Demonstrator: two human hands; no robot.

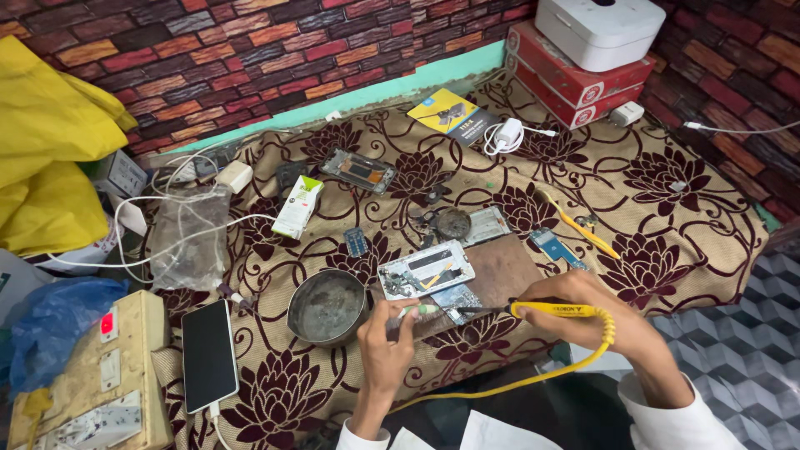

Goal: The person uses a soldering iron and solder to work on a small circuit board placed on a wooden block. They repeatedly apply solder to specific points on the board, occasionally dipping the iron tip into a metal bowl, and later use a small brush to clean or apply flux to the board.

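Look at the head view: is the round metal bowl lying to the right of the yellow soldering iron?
No, the metal bowl lies left of the soldering iron.

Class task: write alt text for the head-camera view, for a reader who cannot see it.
A person's right hand holds a yellow soldering iron to a small circuit board, while the left hand holds a thin green-tipped tool. Phone parts and a metal bowl lie on a floral cloth.

Two bare hands, left grip (385, 343) and right grip (596, 315), white sleeve cuffs at both wrists.
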